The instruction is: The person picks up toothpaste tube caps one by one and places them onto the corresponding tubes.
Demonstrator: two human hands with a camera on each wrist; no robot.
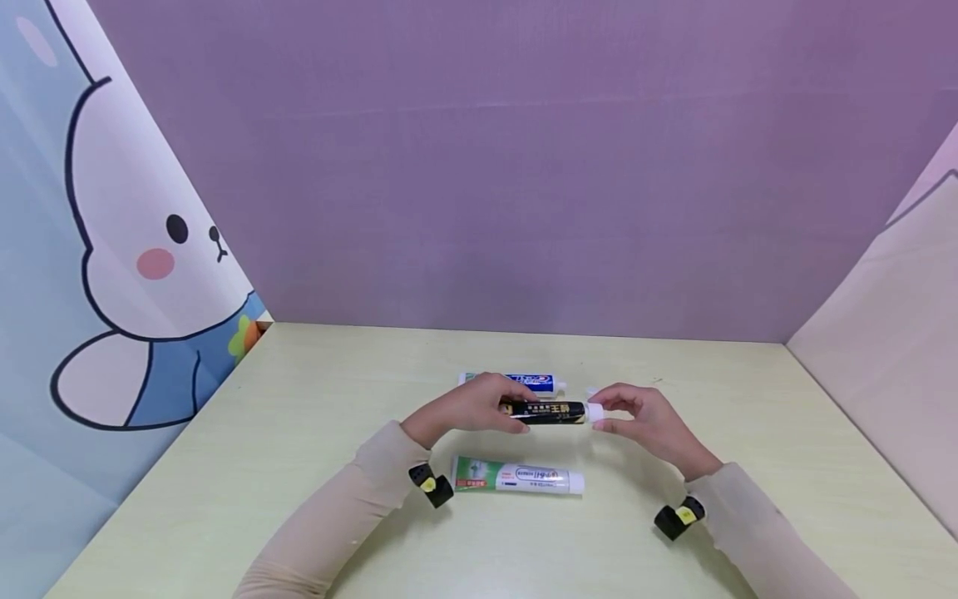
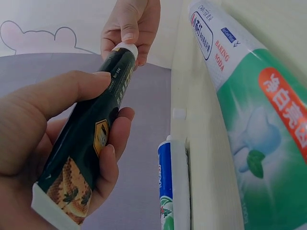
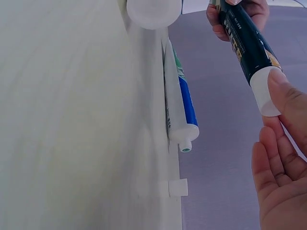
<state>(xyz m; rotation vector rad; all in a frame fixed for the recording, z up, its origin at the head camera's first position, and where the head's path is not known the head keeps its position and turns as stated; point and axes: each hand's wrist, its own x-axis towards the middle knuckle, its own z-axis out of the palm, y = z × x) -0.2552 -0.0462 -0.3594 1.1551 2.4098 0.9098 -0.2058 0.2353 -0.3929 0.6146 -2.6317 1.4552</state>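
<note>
Lying nearest on the tabletop point(image 1: 314, 416) is a capped green-and-white tube point(image 1: 516, 477). Beyond it, a black tube point(image 1: 554, 413) is held above the surface: the left hand's point(image 1: 479, 405) fingers curl round its body, while the right hand's point(image 1: 651, 422) thumb and fingers pinch its white cap point(image 1: 595, 413). Farther back rest an uncapped blue-and-white tube point(image 1: 537, 383) and a small white piece point(image 3: 178, 187), before a purple backdrop point(image 1: 524, 183).

Head view high, forward and down; wrist views close, from opposite ends of a common black tube point(image 1: 552, 413).
</note>
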